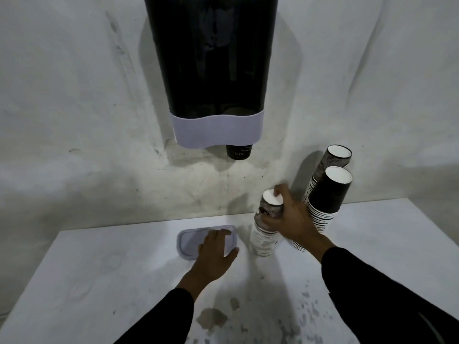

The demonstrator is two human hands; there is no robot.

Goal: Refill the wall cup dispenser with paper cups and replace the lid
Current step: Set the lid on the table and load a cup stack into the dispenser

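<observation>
Head view: the dispenser (211, 58) hangs on the wall (74, 95), a dark tube with a pale band at its foot, and one dark cup (239, 152) pokes out below the band. Its top runs out of frame. Down on the white desk (99, 269), the lid (191, 240) lies flat, near the wall edge. The left hand (216, 254) rests on the lid's right part, fingers spread and open, palm down. Just right of the lid stands a stack of upside-down cups (264, 234), and the right hand (290, 219) wraps around its upper end, fingers closed on it, one fingertip on the white base of the top cup. Behind that hand two more stacks (327, 192) lean toward the wall, bases up. Brown stains (211, 319) mark the desk's near edge between the dark sleeves.
</observation>
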